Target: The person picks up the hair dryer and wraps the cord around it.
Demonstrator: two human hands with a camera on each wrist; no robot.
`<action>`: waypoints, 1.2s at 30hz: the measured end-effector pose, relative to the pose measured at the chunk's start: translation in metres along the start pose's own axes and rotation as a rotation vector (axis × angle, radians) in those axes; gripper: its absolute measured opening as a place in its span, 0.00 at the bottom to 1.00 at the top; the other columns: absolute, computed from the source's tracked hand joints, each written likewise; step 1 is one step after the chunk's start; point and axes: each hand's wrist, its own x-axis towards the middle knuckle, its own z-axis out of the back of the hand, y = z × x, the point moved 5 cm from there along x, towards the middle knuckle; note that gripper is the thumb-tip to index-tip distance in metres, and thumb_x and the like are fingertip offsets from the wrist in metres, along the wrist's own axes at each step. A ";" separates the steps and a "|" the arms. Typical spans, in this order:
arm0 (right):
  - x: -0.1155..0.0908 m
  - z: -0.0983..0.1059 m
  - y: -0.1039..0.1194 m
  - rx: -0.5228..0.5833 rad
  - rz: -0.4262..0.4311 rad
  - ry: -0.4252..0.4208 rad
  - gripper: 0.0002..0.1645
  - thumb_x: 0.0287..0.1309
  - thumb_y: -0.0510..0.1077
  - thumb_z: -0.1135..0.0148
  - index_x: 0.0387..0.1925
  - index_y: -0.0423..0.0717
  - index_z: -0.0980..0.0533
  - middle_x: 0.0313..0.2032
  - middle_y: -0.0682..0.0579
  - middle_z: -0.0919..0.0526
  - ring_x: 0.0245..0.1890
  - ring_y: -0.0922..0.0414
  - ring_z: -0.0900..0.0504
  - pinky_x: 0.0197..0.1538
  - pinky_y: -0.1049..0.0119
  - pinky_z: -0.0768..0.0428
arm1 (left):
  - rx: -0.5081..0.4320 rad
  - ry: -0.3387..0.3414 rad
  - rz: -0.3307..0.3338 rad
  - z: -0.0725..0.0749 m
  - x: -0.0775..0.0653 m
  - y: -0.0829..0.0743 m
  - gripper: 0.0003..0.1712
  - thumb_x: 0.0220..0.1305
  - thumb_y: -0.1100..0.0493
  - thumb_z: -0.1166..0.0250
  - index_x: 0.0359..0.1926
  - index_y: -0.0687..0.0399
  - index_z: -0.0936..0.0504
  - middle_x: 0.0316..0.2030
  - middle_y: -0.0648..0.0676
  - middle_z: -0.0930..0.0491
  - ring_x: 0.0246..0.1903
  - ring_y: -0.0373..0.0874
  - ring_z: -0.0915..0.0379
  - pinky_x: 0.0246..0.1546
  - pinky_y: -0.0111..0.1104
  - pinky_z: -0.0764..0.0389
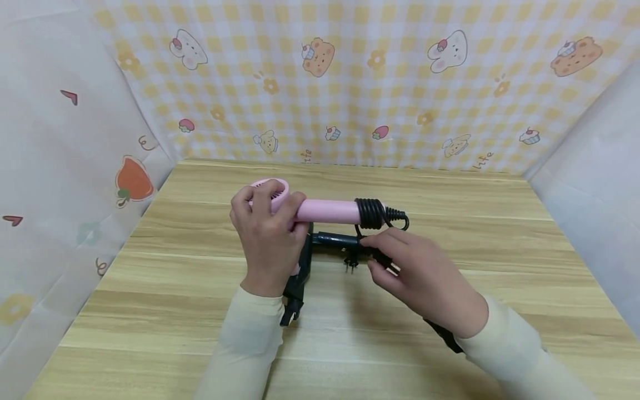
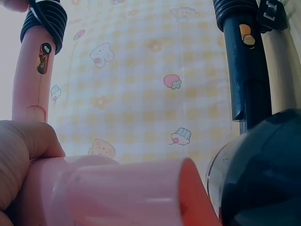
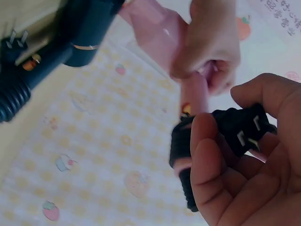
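My left hand (image 1: 267, 230) grips the pink hair dryer (image 1: 327, 211) around its head, holding it above the table with the handle toward the right. Black cord (image 1: 370, 214) is wound in coils round the handle's end. At the right wrist, the dryer's black two-pin plug (image 3: 244, 129) sits between the thumb and curled fingers of my right hand (image 1: 425, 278), just below the coils. Beneath the pink one lies a dark hair dryer (image 1: 337, 240), partly hidden by my left hand. Its handle (image 2: 249, 70) points right, with its own plug (image 1: 351, 261) beside it.
A wood-grain table (image 1: 175, 300) spreads under both dryers. Behind it hangs a yellow checked cloth (image 1: 350, 83) with cartoon prints, and a white printed cloth (image 1: 65, 139) covers the left side. Another pale cloth (image 1: 595, 150) stands at the right.
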 end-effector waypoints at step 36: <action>0.046 0.025 -0.017 -0.130 -0.109 -0.206 0.25 0.51 0.42 0.24 0.42 0.37 0.31 0.19 0.55 0.28 0.15 0.63 0.34 0.21 0.65 0.31 | 0.001 -0.006 -0.134 0.001 0.001 -0.015 0.08 0.52 0.66 0.32 0.33 0.50 0.14 0.46 0.55 0.26 0.50 0.60 0.37 0.45 0.57 0.33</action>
